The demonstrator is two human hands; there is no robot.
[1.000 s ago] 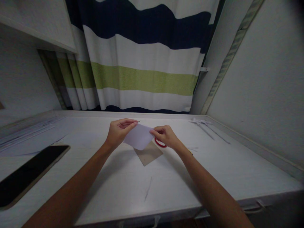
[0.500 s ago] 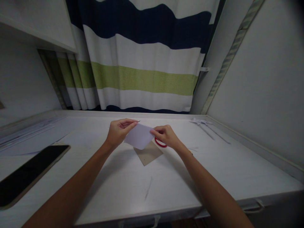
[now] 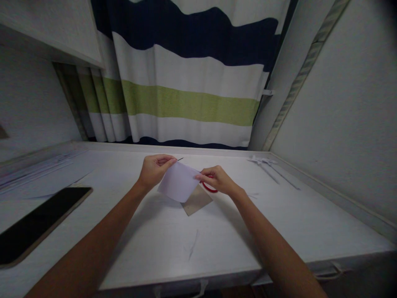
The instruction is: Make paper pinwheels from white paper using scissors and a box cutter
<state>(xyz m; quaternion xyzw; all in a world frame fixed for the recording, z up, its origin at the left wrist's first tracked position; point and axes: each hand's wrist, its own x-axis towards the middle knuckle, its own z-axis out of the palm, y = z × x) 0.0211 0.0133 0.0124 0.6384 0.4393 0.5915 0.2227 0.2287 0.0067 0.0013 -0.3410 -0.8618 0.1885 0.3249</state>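
Between my two hands is a white sheet of paper (image 3: 179, 183), raised over the table and tilted so its face shows. My left hand (image 3: 156, 169) pinches its upper left corner. A thin dark pointed tip (image 3: 180, 159) sticks out by those fingertips; what it belongs to is hidden. At the upper right corner, my right hand (image 3: 216, 179) grips the paper between thumb and fingers. Under the paper lies a tan square card (image 3: 197, 203), partly covered. A red loop (image 3: 211, 190), like a scissors handle, shows behind my right hand; the rest of it is hidden.
On the left of the white table (image 3: 149, 256) lies a black-screened phone (image 3: 46, 221), with paper sheets (image 3: 34, 176) beyond it. White pinwheel-like shapes on sticks (image 3: 269, 169) rest at the back right. Thin paper scraps (image 3: 193, 245) lie in front. A striped curtain (image 3: 189, 103) hangs behind.
The paper has tipped, its lower edge moving down and toward me, so more of its face shows and more of the tan card is covered. Both hands keep hold.
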